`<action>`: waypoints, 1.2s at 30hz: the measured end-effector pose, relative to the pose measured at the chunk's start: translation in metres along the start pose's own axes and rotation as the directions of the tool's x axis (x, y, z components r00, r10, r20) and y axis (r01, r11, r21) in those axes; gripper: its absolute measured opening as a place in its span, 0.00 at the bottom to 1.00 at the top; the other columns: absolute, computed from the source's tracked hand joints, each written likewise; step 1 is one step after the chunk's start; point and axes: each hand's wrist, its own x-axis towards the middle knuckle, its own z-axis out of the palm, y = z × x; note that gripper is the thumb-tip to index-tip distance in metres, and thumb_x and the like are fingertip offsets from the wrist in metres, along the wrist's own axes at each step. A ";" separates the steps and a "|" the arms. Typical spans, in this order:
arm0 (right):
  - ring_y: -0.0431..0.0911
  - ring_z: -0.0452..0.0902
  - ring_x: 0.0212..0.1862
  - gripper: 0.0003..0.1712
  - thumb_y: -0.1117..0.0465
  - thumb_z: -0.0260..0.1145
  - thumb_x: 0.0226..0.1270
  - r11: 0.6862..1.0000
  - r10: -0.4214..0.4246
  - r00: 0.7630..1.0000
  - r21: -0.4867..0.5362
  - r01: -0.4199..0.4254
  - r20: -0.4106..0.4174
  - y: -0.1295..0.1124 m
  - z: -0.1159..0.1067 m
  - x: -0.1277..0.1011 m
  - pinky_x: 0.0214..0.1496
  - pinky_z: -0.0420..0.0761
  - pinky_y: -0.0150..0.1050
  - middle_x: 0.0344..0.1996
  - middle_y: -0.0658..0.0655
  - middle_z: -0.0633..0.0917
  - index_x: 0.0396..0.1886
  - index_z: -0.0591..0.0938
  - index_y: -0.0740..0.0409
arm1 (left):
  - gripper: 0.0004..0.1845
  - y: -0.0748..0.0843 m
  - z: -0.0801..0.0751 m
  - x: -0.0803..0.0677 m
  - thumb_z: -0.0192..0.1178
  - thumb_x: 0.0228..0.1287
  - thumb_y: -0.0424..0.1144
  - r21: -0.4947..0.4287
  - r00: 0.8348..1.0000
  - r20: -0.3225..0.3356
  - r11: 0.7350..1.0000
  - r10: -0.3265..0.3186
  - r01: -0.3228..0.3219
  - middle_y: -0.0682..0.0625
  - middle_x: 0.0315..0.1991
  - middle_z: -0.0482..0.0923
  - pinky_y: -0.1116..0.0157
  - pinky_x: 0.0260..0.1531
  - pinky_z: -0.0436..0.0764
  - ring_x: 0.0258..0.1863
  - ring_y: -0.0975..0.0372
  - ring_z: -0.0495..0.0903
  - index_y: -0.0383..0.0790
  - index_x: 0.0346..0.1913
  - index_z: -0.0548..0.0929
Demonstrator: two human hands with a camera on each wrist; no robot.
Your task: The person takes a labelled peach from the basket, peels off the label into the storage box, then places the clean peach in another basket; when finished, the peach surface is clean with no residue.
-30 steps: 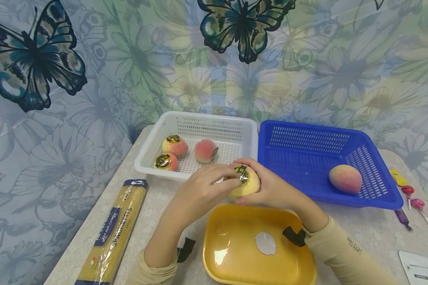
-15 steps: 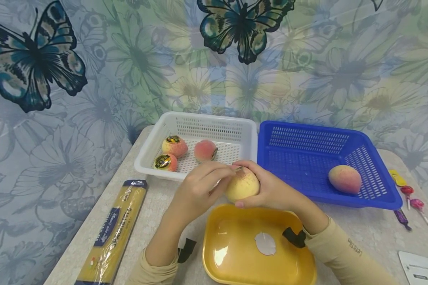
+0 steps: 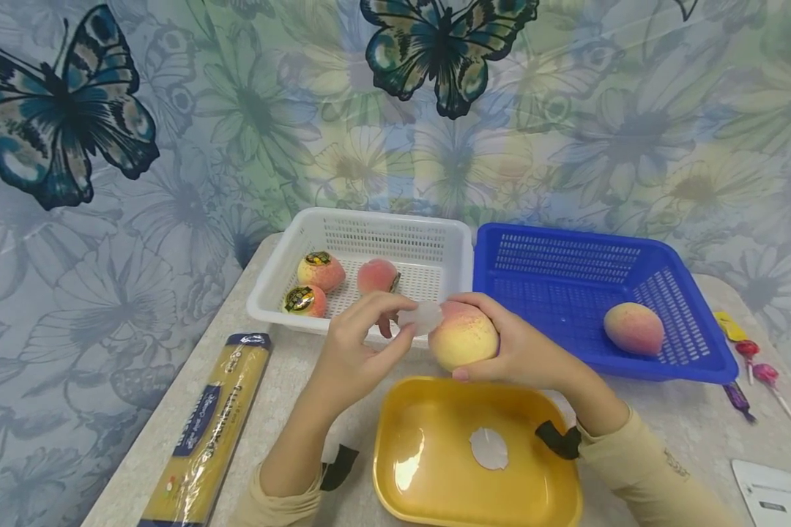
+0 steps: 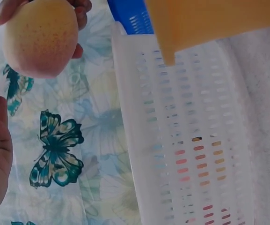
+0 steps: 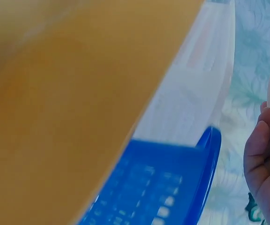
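Observation:
My right hand grips a yellow and pink peach above the far edge of the golden-yellow tray. Between thumb and fingers, my left hand pinches a round whitish sticker, its pale back showing, close beside the peach. In the left wrist view, the peach shows no label on its visible side. Another pale round sticker lies in the tray. Behind, a white basket holds two labelled peaches and a redder peach with a label on its side.
A blue basket at right holds one peach with no visible label. Left of the tray lies a yellow packet, apparently spaghetti. Lollipops and a white card-like item are at the right. A patterned cloth hangs behind.
The black and gold sticker has come off the peach and is now in my left hand, which has drawn left. The peach has shifted slightly right in my right hand.

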 end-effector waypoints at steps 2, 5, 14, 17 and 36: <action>0.49 0.78 0.54 0.50 0.56 0.81 0.50 1.000 0.005 1.000 -0.009 -0.005 -0.021 0.003 -0.005 -0.005 0.54 0.83 0.44 0.59 0.49 0.77 0.70 0.64 0.39 | 0.14 0.000 0.000 -0.004 0.68 0.58 0.27 -0.015 0.998 0.026 0.998 -0.059 0.059 0.50 0.35 0.82 0.72 0.31 0.78 0.29 0.64 0.75 0.39 0.47 0.83; 0.48 0.78 0.54 0.49 0.56 0.82 0.50 0.999 0.019 0.998 -0.026 -0.021 -0.065 0.008 -0.014 -0.012 0.54 0.83 0.45 0.59 0.49 0.77 0.70 0.65 0.37 | 0.15 0.000 0.001 -0.013 0.69 0.58 0.29 -0.042 0.980 0.091 0.982 -0.177 0.182 0.52 0.34 0.81 0.71 0.30 0.79 0.28 0.63 0.76 0.41 0.49 0.83; 0.47 0.79 0.54 0.50 0.56 0.81 0.50 0.994 0.048 0.984 -0.090 -0.064 -0.172 0.021 -0.034 -0.029 0.55 0.82 0.38 0.60 0.48 0.76 0.71 0.65 0.39 | 0.15 0.000 0.022 -0.042 0.67 0.61 0.34 -0.053 0.792 0.419 0.858 -0.445 0.510 0.54 0.36 0.84 0.68 0.33 0.81 0.31 0.68 0.78 0.46 0.51 0.83; 0.46 0.79 0.53 0.49 0.57 0.81 0.51 0.994 0.045 0.983 -0.091 -0.062 -0.181 0.023 -0.038 -0.034 0.54 0.82 0.36 0.60 0.49 0.76 0.71 0.64 0.40 | 0.14 0.000 0.031 -0.048 0.66 0.61 0.33 -0.013 0.717 0.519 0.834 -0.466 0.552 0.54 0.36 0.84 0.70 0.34 0.81 0.31 0.69 0.78 0.46 0.50 0.83; 0.46 0.81 0.50 0.47 0.55 0.78 0.56 0.985 0.123 0.967 -0.093 -0.147 -0.223 0.040 -0.050 -0.057 0.49 0.84 0.36 0.62 0.52 0.74 0.72 0.62 0.40 | 0.19 -0.007 0.073 -0.057 0.73 0.54 0.32 0.262 0.485 0.737 0.861 -0.471 0.436 0.59 0.34 0.81 0.77 0.36 0.78 0.30 0.74 0.75 0.44 0.50 0.84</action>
